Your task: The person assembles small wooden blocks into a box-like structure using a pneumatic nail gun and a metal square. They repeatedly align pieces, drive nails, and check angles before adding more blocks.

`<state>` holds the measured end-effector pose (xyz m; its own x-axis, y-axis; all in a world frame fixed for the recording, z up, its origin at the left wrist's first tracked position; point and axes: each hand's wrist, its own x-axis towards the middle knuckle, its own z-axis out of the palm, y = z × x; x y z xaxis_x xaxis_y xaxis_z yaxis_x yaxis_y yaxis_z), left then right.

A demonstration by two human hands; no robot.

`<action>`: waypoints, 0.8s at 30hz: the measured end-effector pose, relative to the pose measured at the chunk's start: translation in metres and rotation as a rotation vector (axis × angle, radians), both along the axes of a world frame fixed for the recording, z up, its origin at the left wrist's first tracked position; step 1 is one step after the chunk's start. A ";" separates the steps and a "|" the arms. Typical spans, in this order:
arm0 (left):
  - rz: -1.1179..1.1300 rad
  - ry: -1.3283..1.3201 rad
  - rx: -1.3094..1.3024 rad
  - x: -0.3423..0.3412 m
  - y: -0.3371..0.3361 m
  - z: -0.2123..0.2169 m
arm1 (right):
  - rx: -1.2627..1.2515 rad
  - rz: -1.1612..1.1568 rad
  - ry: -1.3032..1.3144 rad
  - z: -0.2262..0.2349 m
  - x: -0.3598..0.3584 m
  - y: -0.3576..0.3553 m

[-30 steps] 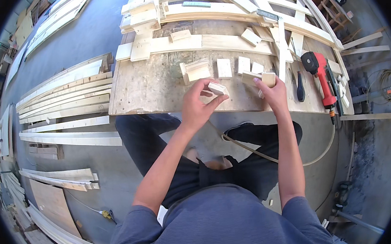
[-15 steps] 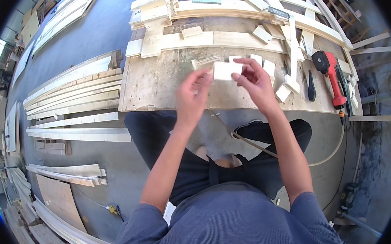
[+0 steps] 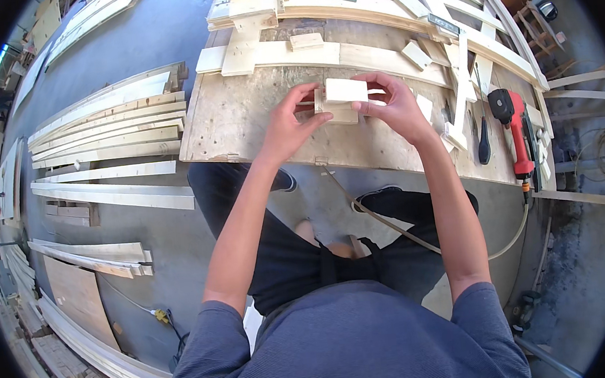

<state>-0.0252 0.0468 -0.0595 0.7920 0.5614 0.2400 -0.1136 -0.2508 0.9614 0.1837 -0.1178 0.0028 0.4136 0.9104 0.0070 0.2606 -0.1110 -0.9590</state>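
Observation:
Over the near part of the workbench (image 3: 239,122), my right hand (image 3: 404,112) grips a pale wooden block (image 3: 346,90) between thumb and fingers. My left hand (image 3: 284,127) is closed on a second small wooden piece (image 3: 319,102), whose edge shows just left of that block; the rest is partly hidden. Beneath the two, another flat wooden piece (image 3: 343,118) is visible, and whether it is held or rests on the bench I cannot tell. Right of my right hand, a few more small blocks (image 3: 425,106) lie partly covered by it.
A red and black nail gun (image 3: 521,134) with a hose lies at the bench's right, beside a dark-handled screwdriver (image 3: 484,146). Long boards and a wooden frame (image 3: 373,10) cover the far side. Stacked planks (image 3: 110,134) lie on the floor at left.
My left hand has gone from loosely curled beside the block to holding a wooden piece. Both hands have come closer together, with the right hand's block now above other wood.

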 end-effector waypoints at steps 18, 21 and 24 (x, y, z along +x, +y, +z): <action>-0.094 0.026 -0.053 -0.002 0.005 0.003 | 0.008 -0.013 -0.173 -0.001 -0.016 -0.006; -0.093 0.030 -0.052 -0.002 0.005 0.004 | -0.042 0.023 -0.326 0.009 -0.013 -0.003; -0.086 0.021 -0.053 -0.002 0.005 0.005 | -0.112 0.079 -0.418 0.017 -0.011 0.000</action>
